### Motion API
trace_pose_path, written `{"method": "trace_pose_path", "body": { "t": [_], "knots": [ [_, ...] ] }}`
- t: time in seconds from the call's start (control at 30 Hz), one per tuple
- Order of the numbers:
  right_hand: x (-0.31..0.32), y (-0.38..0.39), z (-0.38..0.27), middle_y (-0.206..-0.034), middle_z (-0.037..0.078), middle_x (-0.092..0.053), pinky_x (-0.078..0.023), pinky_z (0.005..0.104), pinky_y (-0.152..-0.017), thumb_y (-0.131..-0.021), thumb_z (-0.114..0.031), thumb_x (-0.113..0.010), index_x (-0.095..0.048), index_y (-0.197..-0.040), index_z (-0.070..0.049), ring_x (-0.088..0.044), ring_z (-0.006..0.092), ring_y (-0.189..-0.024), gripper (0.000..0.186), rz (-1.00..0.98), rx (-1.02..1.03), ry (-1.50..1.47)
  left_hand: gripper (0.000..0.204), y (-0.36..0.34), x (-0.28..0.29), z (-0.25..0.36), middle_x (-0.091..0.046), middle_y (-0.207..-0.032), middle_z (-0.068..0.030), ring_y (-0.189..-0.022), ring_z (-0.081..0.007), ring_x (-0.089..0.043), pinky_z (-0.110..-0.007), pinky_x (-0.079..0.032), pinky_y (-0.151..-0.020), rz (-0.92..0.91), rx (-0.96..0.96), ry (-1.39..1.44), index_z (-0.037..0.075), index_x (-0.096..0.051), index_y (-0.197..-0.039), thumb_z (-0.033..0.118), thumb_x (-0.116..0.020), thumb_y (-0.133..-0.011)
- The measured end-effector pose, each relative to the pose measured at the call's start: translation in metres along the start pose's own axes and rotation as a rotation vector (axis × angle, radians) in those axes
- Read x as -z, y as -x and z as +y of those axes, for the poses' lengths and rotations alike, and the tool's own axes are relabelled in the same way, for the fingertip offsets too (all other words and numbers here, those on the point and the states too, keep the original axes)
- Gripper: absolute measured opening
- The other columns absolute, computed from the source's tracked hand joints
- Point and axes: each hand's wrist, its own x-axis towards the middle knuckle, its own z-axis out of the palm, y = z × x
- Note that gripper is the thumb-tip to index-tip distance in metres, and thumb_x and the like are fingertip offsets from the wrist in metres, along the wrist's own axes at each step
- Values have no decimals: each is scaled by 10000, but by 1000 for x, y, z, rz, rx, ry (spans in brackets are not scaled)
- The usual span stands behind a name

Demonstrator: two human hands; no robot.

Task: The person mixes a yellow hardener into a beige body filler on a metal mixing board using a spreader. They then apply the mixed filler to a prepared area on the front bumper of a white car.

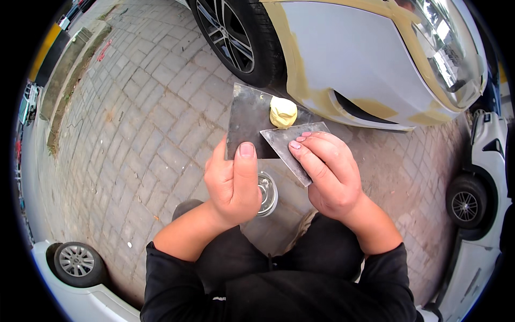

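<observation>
My left hand (233,185) grips a dark, flat mixing board (248,115) by its near edge, thumb pressed on top. A rounded lump of pale yellow putty (283,112) sits on the board toward its right side. In my right hand (333,174) is a smaller grey putty spreader (280,144), pinched with the fingers along its upper face. The spreader lies tilted over the board's near right part, its upper edge close beneath the putty. Whether it touches the putty, I cannot tell. Part of the board is hidden behind the spreader and my hands.
Just ahead is a car's grey bumper (343,48), with yellowish patches along its edges, beside a front wheel (230,37). A round metal tin (268,196) stands below, partly behind my left hand. Paving (134,134) surrounds me; white cars (485,198) are parked at right and lower left.
</observation>
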Motion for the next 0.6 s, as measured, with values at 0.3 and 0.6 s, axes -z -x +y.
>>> {"method": "trace_pose_path", "body": {
  "t": [0.3,0.6],
  "knots": [
    [1,1,3,-1011,166,-636,-555,412,-818,-653,-59,-677,-663,-1060,89,-634,325,-924,433,24,38,-38,231,5,1,-4,-577,-720,-67,-563,-90,-450,-273,-366,-502,-11,-23,-31,-106,-596,-971,71,-452,-1007],
    [1,1,2,-1039,160,-639,-533,419,-847,-678,-47,-671,-666,-1069,79,-630,330,-942,411,83,-12,-36,221,6,6,-3,-597,-766,-99,-574,-111,-474,-275,-379,-511,-101,-39,-170,-95,-593,-934,57,-448,-1001]
  ]
}}
